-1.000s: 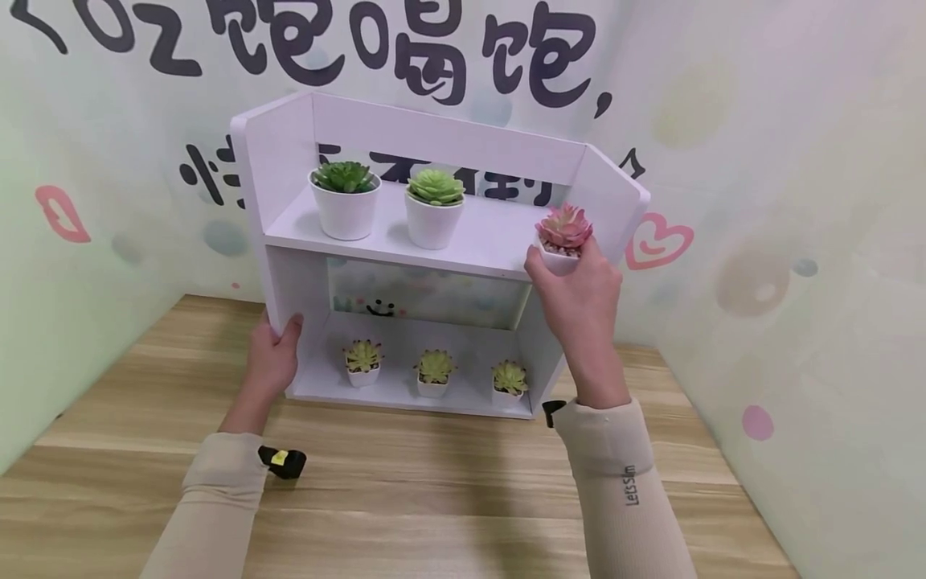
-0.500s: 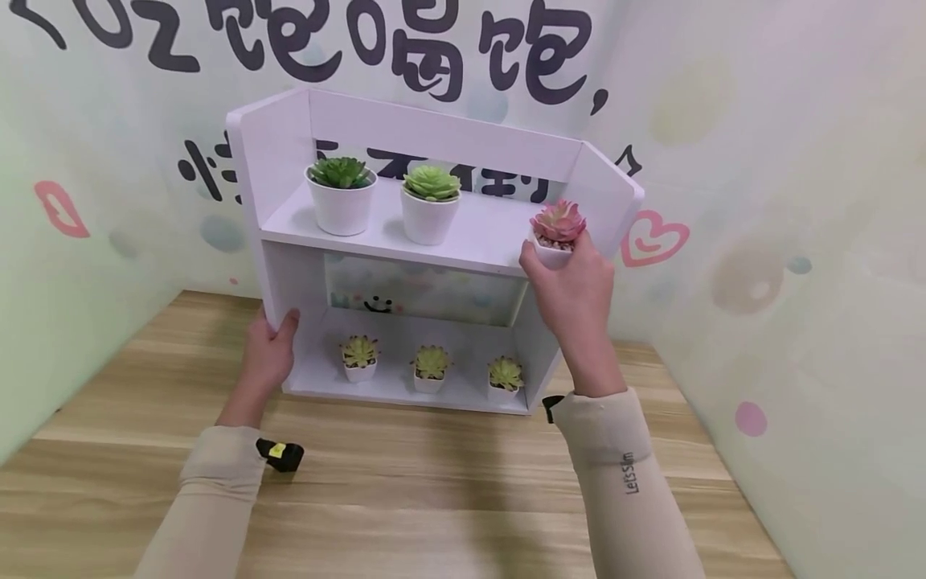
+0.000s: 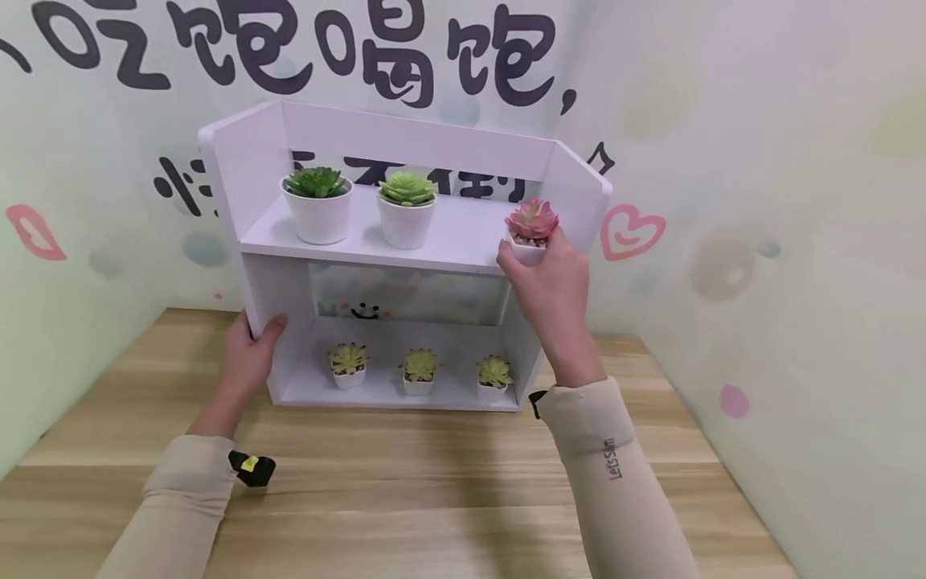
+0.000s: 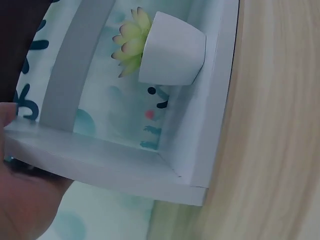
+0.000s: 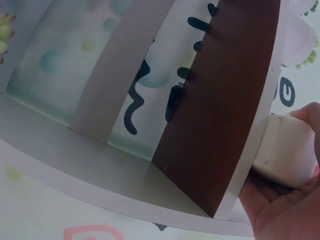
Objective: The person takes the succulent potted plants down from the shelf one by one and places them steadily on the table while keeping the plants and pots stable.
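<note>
The pink succulent (image 3: 532, 219) is hovering or resting, hard to tell which, at the upper right of the white rack (image 3: 249, 181); the right hand (image 3: 555, 289) is gripping its pot (image 5: 285, 150); the left hand (image 3: 248, 351) is gripping the rack's side; placing seems underway, apparently calling for level lowering next.

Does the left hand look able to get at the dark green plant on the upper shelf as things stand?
Probably not yet: the left hand grips the rack's side panel. If it let go, the way looks free, since nothing stands in front of the dark green plant.
</note>
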A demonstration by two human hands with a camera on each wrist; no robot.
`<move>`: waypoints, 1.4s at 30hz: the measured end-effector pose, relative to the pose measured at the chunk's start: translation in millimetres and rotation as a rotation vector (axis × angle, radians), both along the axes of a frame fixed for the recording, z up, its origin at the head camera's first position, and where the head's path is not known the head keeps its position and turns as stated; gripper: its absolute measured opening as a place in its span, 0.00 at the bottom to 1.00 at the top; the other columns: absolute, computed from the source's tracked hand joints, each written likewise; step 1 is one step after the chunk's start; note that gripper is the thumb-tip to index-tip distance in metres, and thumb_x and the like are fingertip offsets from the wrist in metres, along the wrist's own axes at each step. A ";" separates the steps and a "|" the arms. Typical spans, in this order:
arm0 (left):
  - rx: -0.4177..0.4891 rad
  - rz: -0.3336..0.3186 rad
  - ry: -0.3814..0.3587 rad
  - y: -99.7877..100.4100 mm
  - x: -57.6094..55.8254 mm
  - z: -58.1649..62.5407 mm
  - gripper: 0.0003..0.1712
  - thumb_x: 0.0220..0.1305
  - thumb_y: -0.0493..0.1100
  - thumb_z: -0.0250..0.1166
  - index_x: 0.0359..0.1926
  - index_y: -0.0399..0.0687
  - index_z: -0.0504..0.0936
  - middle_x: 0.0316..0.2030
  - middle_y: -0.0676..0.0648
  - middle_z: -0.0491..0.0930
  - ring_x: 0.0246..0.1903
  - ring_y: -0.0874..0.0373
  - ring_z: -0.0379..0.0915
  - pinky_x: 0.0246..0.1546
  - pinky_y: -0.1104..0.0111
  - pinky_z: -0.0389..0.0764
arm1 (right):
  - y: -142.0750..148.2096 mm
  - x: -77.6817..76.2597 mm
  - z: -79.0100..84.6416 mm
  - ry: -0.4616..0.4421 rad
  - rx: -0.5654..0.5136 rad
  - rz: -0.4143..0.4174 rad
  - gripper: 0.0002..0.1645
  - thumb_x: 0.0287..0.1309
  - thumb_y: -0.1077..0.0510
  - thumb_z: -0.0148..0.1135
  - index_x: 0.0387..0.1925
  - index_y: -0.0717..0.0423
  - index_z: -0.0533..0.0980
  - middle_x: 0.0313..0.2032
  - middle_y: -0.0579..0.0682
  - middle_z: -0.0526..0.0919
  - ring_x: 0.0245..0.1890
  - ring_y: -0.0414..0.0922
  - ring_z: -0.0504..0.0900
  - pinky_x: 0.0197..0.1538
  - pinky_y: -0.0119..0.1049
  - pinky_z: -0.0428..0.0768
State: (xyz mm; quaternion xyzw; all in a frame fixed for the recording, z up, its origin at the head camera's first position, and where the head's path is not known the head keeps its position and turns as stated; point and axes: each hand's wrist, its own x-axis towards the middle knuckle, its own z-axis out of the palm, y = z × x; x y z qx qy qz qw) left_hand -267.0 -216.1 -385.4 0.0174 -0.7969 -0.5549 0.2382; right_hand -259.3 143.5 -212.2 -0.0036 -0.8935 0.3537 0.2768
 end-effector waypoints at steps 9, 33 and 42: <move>0.006 0.019 -0.096 4.3 1.7 14.2 0.35 0.74 0.53 0.54 0.70 0.33 0.65 0.63 0.29 0.74 0.55 0.51 0.74 0.49 0.70 0.71 | -2.2 2.5 2.5 -0.045 -0.011 -0.011 0.39 0.60 0.41 0.64 0.64 0.62 0.71 0.57 0.65 0.82 0.48 0.55 0.80 0.51 0.47 0.84; 0.033 0.023 -0.084 3.9 -6.4 57.7 0.38 0.72 0.54 0.56 0.73 0.37 0.61 0.71 0.32 0.66 0.67 0.37 0.64 0.67 0.39 0.65 | -1.7 1.9 2.2 -0.045 -0.009 0.005 0.38 0.60 0.41 0.64 0.64 0.61 0.71 0.59 0.63 0.82 0.53 0.56 0.82 0.57 0.50 0.83; -0.002 -0.016 -0.074 3.8 -6.3 62.1 0.31 0.77 0.48 0.47 0.73 0.35 0.61 0.68 0.30 0.68 0.66 0.35 0.65 0.66 0.38 0.66 | -2.0 1.6 1.6 -0.029 -0.002 0.000 0.38 0.60 0.41 0.65 0.64 0.61 0.71 0.59 0.64 0.82 0.53 0.55 0.82 0.59 0.49 0.82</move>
